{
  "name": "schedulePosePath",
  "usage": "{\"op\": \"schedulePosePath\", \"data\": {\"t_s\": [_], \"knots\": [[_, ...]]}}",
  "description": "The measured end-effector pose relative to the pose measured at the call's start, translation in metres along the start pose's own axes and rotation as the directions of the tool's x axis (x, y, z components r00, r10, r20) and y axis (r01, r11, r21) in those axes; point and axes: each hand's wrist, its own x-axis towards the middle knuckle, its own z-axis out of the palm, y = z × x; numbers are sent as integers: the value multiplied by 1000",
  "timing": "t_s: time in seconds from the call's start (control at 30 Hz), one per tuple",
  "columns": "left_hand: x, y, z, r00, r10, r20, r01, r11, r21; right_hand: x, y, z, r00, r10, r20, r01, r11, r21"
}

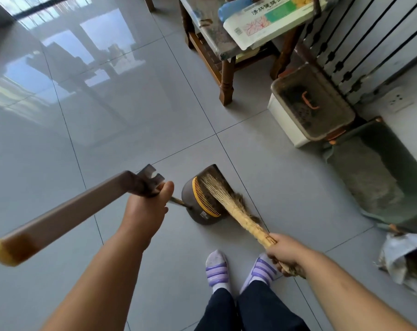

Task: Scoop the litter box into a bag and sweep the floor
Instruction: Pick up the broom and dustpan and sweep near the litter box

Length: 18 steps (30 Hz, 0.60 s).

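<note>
The dustpan [190, 199] is dark brown with a yellow comb [206, 199], the broom [238, 211] straw-yellow, the slippers [216, 271] purple-striped, the litter box [402, 154] green, the floor tiles [107, 144] pale grey.

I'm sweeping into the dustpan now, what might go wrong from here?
1. The left hand grips the dustpan only by its long handle; if the pan tips, swept litter may slide under its lip or spill out.
2. The bag lies open-mouthed on the floor near the right hand and broom; a wide stroke or a step might knock it and scatter its contents.
</note>
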Motion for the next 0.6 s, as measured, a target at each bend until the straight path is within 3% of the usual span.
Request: {"op": "schedulePosePath", "data": {"t_s": [0.23,0.4,0.6], "knots": [[-20,17,15,992,43,119,-48,998,43,-66,48,19,989,6,-146,48,930,363],[-50,52,47,955,132,266,-183,967,176,-97,72,17,968,56,-243,105,792,601],[-100,80,105,875,201,440,-332,912,243,-135,116,19,961,127,-245,134,561,817]]}}
